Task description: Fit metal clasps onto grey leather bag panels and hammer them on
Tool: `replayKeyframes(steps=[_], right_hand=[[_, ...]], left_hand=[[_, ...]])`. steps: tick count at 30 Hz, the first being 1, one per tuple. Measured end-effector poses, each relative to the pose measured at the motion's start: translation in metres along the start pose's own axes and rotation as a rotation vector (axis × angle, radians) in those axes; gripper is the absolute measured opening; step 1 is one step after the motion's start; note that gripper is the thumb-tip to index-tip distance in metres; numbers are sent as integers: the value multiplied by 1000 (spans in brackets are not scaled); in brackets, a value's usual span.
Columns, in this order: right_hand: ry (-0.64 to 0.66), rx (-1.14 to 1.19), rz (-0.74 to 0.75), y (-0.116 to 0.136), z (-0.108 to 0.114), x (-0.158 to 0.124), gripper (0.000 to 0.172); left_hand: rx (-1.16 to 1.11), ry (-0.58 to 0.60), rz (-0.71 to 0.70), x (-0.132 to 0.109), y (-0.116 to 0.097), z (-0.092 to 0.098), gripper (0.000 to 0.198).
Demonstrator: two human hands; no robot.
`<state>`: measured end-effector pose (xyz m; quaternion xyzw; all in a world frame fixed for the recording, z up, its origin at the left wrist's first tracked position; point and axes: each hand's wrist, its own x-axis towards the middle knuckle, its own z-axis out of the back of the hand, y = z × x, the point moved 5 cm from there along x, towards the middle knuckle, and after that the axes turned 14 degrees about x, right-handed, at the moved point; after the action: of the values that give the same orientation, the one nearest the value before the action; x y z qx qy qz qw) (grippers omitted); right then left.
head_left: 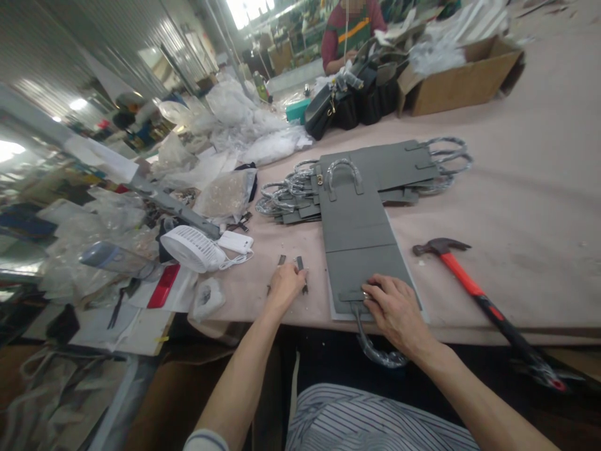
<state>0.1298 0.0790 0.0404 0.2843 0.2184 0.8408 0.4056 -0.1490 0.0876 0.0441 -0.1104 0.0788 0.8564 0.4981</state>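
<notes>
A long grey bag panel (359, 241) lies flat on the table, with a plastic-wrapped handle at its far end and another handle (375, 351) hanging over the near table edge. My right hand (397, 310) rests on the panel's near end, fingers curled and pressed on the small tab where that handle attaches. My left hand (286, 285) lies on the table left of the panel, fingers closed over small dark strap pieces (300, 266). What exactly the left fingers grip is hidden.
A hammer (474, 291) with a red and black handle lies right of the panel. A stack of grey panels with handles (404, 166) sits beyond. A white fan (192, 247), plastic bags and clutter fill the left. A cardboard box (464, 78), black bags and another person (354, 31) are at the far end.
</notes>
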Motion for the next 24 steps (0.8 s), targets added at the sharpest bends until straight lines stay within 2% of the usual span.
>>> replayKeyframes(steps=[6, 9, 13, 16, 21, 24], right_hand=[[0, -10, 5, 0, 0, 0, 22], [-16, -7, 22, 0, 1, -1, 22], [-45, -7, 47, 0, 1, 0, 23], [-63, -6, 76, -1, 0, 0, 23], [-70, -2, 81, -2, -1, 1, 23], [-56, -4, 61, -1, 0, 0, 22]], left_hand=[[20, 43, 5, 9, -5, -1, 28], [15, 31, 40, 13, 9, 3, 27], [41, -18, 115, 17, 43, 13, 31], [40, 22, 101, 21, 60, 13, 32], [-27, 83, 74, 34, 63, 7, 14], [-127, 103, 36, 35, 63, 9, 20]])
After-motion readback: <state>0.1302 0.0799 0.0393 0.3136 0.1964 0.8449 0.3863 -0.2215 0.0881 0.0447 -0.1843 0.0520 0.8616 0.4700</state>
